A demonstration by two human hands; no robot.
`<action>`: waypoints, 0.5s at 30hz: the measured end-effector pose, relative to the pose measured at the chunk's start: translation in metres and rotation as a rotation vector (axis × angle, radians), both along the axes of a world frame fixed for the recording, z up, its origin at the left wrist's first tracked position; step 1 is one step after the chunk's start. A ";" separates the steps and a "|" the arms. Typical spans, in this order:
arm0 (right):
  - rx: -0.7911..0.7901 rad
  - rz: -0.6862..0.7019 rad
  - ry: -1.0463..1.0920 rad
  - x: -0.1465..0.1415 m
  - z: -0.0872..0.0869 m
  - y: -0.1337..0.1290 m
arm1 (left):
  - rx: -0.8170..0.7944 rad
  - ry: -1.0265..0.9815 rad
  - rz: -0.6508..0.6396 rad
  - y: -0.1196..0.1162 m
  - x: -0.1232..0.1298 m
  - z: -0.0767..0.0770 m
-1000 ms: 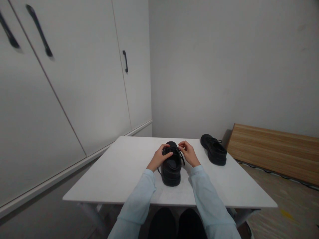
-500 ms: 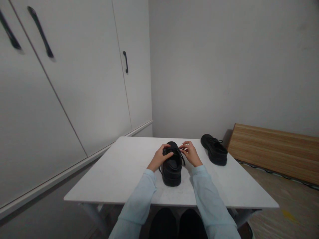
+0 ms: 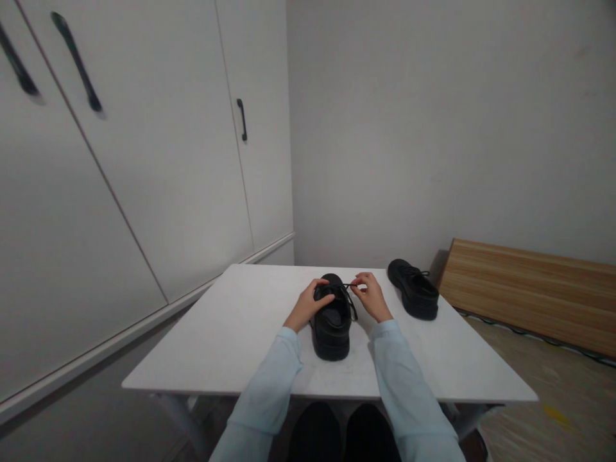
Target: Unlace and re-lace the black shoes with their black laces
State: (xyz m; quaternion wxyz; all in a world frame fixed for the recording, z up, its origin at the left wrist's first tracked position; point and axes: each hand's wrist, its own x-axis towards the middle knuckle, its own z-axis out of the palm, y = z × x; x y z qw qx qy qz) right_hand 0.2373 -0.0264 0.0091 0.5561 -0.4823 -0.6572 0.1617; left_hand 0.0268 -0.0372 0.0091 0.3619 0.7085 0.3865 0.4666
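A black lace-up shoe (image 3: 331, 340) rests on the white table (image 3: 231, 346), its heel toward me and its toe pointing away. My left hand (image 3: 307, 305) grips the left side of this shoe near the opening, thumb over the edge and fingers at the front. At the right, my right hand (image 3: 369, 296) pinches a black shoelace (image 3: 350, 285) between thumb and fingers, the lace drawn out sideways from the shoe. Another lace part hangs down the shoe's right side.
A second black shoe (image 3: 414, 292) stands at the table's back right. White cabinets (image 3: 144, 160) with dark handles line the left. Beyond the table at right, a wood-grain board (image 3: 524, 295) leans near the grey wall (image 3: 433, 128).
My right hand has shifted slightly right, and more of the lace now shows stretched between it and the shoe. My left hand and both shoes stay in place.
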 end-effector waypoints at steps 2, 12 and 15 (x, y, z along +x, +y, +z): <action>-0.019 -0.013 0.104 0.001 -0.001 0.001 | -0.007 0.009 -0.002 0.000 0.000 -0.001; -0.343 0.374 0.683 -0.003 0.009 -0.011 | -0.007 -0.001 -0.020 0.002 -0.002 -0.004; -0.344 0.423 0.753 -0.007 0.011 -0.012 | 0.003 -0.010 -0.018 0.002 -0.002 -0.004</action>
